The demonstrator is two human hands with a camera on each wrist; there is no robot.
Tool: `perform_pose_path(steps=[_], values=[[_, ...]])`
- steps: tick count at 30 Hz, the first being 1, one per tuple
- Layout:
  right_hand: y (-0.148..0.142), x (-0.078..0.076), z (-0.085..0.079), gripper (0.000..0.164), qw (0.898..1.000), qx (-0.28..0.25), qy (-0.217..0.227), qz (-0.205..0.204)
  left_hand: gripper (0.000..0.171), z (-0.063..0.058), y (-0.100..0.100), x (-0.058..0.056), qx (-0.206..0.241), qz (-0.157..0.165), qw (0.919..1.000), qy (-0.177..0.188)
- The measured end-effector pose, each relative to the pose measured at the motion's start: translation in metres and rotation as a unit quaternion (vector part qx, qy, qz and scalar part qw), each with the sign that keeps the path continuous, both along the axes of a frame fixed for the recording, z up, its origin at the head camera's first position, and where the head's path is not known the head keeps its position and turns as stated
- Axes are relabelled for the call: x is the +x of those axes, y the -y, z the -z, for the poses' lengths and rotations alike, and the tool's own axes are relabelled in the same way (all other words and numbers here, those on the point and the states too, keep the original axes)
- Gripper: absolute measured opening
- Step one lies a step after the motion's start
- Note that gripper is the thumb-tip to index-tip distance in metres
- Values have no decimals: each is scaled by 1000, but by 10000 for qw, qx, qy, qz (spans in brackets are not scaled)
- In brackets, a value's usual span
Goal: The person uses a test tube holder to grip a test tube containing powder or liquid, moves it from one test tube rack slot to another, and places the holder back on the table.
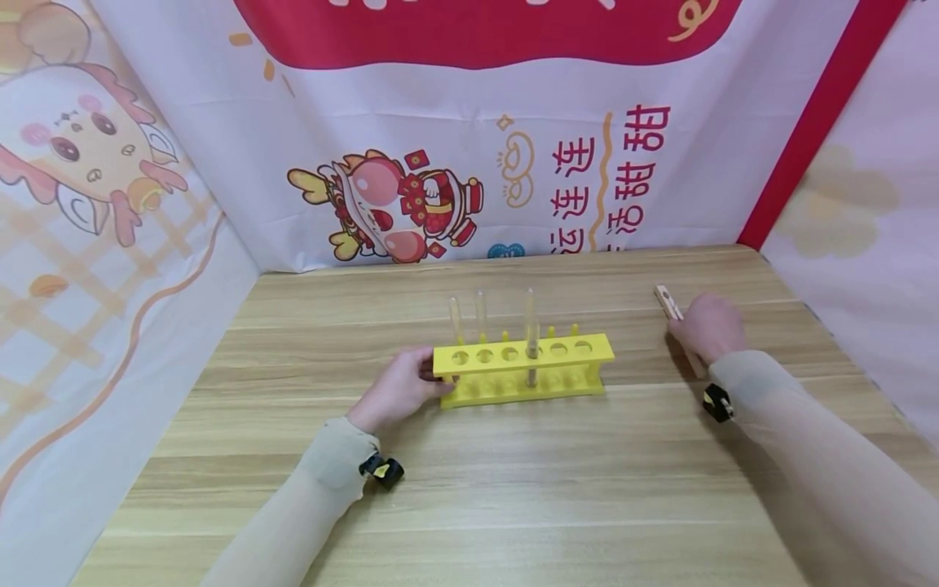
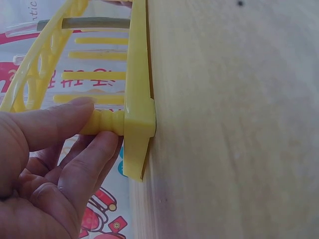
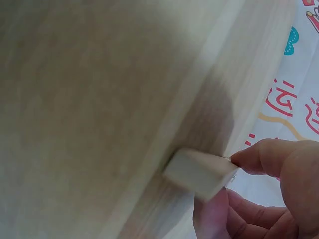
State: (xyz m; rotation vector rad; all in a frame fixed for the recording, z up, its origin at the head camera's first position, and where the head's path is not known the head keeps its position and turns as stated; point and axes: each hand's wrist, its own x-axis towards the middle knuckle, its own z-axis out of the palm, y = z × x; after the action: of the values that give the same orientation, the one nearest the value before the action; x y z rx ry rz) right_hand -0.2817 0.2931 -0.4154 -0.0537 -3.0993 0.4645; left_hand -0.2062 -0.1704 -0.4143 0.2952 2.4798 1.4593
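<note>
A yellow test tube rack [image 1: 499, 368] stands upright on the table. My left hand [image 1: 402, 390] grips its left end, thumb and fingers around the end post [image 2: 105, 122]. One test tube [image 1: 531, 316] with grey contents in its lower part sits in a hole right of the rack's middle. Behind it, two clear test tubes [image 1: 482, 308] are on the left pegs. Off to the right, my right hand [image 1: 710, 328] pinches a wooden test tube holder [image 1: 667, 301] between thumb and fingers. In the right wrist view, the holder's blunt end [image 3: 193, 173] shows close over the wood.
The wood-grain table [image 1: 513, 497] reaches back to a printed cloth [image 1: 455, 106] with red lettering and cartoon figures. More printed cloth hangs along the left [image 1: 81, 269] and right [image 1: 844, 269] sides.
</note>
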Motion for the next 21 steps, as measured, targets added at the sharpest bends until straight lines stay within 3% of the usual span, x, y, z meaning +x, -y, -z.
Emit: perform_pose_path(steps=[14, 21], values=[[3, 0, -1, 36, 9988, -286, 393, -2, 34, 0, 0, 0, -31, 51, 9999, -83], [7, 11, -12, 45, 9969, -498, 573, 209, 37, -1, 1, 1, 2, -8, 10000, -4]])
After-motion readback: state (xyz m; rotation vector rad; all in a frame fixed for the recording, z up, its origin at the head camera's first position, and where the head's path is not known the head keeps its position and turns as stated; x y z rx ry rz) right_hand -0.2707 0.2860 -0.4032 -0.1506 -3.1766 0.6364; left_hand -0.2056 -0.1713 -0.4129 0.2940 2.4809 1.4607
